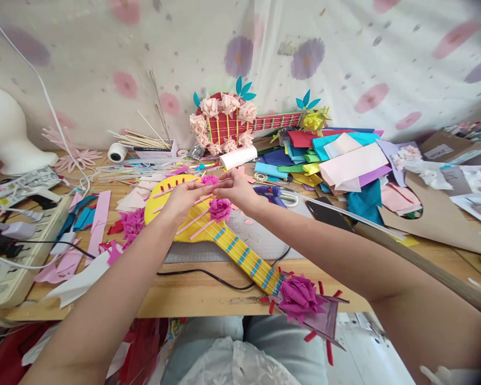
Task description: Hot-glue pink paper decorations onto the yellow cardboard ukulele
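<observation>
A yellow paper guitar lies on the wooden table, its neck with blue frets running toward me and ending in a purple head with a magenta flower. Both hands meet over the guitar's body. My left hand and my right hand pinch a small magenta paper flower between their fingertips. A second magenta flower sits on the body just below them.
A red paper guitar with pink flowers leans on the curtain behind. Coloured paper sheets pile at the right, a blue glue gun beside them. A power strip with cables sits left. Wooden sticks and a white foam head stand at the back left.
</observation>
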### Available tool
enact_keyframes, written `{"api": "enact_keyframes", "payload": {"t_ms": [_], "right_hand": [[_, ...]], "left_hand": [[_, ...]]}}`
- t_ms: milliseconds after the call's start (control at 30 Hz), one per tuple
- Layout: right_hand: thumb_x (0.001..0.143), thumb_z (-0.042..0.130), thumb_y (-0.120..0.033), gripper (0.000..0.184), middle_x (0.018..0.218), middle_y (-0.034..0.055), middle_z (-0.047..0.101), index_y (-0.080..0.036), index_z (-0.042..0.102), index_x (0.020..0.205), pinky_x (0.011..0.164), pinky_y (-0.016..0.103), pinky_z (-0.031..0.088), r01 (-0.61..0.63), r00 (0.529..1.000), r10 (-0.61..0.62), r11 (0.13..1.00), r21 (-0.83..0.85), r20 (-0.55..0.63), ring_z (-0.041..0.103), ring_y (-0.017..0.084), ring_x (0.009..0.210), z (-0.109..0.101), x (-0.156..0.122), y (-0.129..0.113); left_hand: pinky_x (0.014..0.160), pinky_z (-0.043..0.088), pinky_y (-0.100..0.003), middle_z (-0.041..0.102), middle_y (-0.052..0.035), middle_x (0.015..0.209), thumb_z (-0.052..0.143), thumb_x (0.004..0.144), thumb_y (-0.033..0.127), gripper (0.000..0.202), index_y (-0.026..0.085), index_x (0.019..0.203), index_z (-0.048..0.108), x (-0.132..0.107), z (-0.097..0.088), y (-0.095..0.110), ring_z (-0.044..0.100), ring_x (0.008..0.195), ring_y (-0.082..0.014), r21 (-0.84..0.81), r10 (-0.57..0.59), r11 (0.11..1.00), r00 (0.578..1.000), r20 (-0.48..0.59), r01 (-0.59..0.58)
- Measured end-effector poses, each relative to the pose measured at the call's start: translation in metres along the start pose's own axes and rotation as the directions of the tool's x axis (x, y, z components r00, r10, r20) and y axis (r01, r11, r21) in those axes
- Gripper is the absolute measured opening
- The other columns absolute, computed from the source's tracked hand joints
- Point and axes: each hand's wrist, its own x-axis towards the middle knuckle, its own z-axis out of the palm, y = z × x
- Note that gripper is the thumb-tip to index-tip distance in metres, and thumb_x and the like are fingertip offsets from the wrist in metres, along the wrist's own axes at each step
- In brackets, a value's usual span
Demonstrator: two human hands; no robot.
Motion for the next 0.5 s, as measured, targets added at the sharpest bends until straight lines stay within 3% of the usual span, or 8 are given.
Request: {"api": "enact_keyframes", "payload": {"t_ms": [200, 300, 500], "right_hand": [[0.068, 0.063, -0.002, 0.034, 0.058, -0.007, 0.058, -0.021, 0.037, 0.079, 0.058, 0.024, 0.052, -0.053, 0.998, 0.055, 0.997, 0.052, -0.035, 0.06, 0.009, 0.056, 0.013, 0.003, -0.001], [0.067, 0.065, -0.002, 0.036, 0.053, -0.0082, 0.055, -0.021, 0.036, 0.077, 0.055, 0.022, 0.052, -0.085, 0.994, 0.093, 0.989, 0.118, -0.059, 0.059, 0.008, 0.051, 0.015, 0.006, 0.0], [0.065, 0.068, -0.001, 0.039, 0.052, -0.0065, 0.056, -0.02, 0.036, 0.075, 0.056, 0.021, 0.052, -0.16, 0.982, 0.183, 0.944, 0.29, -0.052, 0.06, 0.009, 0.05, 0.02, 0.011, 0.004]], "left_hand": [[0.062, 0.04, -0.025, 0.062, 0.0006, 0.064, 0.082, 0.045, 0.037, 0.032, 0.016, 0.061, 0.064, 0.002, -0.007, 0.001, 0.053, 0.064, -0.0106, 0.04, -0.013, 0.999, 1.0, -0.022, 0.013], [0.061, 0.041, -0.023, 0.063, 0.0002, 0.072, 0.08, 0.05, 0.031, 0.032, 0.016, 0.073, 0.063, -0.002, -0.005, 0.004, 0.055, 0.066, -0.0101, 0.011, -0.03, 0.999, 0.999, -0.023, 0.03], [0.06, 0.041, -0.021, 0.061, 0.0017, 0.074, 0.068, 0.063, 0.021, 0.033, 0.018, 0.089, 0.048, -0.006, 0.004, -0.003, 0.057, 0.064, -0.0092, -0.057, -0.02, 0.998, 0.979, -0.205, 0.009]]}}
